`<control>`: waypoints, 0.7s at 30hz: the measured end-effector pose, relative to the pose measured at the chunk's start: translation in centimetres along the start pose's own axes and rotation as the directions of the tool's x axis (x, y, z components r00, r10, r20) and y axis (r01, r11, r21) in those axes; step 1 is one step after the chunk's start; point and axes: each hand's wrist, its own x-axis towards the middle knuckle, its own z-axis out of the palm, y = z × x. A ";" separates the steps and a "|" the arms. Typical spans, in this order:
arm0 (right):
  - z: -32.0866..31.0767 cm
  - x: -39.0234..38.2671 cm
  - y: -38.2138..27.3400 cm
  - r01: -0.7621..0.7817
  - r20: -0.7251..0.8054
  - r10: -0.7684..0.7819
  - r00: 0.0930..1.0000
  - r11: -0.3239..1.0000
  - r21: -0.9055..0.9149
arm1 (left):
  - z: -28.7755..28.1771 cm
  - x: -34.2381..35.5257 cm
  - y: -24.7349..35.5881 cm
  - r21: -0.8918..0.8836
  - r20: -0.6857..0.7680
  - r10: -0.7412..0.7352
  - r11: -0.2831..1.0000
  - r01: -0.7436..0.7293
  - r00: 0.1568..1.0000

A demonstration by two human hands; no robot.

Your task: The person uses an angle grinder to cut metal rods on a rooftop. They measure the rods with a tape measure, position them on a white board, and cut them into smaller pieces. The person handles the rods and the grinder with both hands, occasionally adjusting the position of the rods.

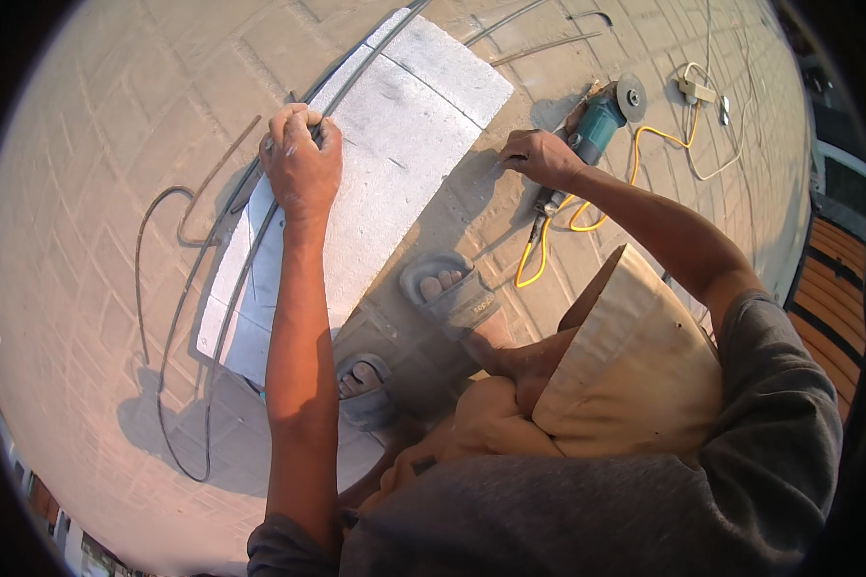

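Observation:
My left hand is closed round dark bent rods that lie lengthwise along a long pale, scored slab. My right hand is raised just right of the slab, fingers pinched; whatever they might hold is too small to make out. Beside it lies a green angle grinder with a grey disc, on the paving, with a yellow cord looping round its near end.
More bent rods lie left of the slab and near its far end. A pale power strip with cords sits at upper right. My sandaled feet are below the slab on brick paving. An orange slatted surface stands at the right edge.

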 end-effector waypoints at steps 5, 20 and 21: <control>0.8 0.9 -0.1 0.031 0.033 -0.028 0.999 0.994 -0.106 | 0.1 0.0 0.2 0.017 -0.027 0.004 1.000 -0.004 1.000; -3.0 7.2 -15.1 0.374 -0.271 -0.345 0.899 0.926 0.061 | -0.7 -0.2 0.2 -0.142 -0.080 -0.075 0.988 0.063 0.994; -2.7 9.6 -15.4 0.439 -0.345 -0.424 0.838 0.898 -0.036 | -0.7 -0.1 0.4 -0.160 -0.080 -0.072 0.985 0.059 0.994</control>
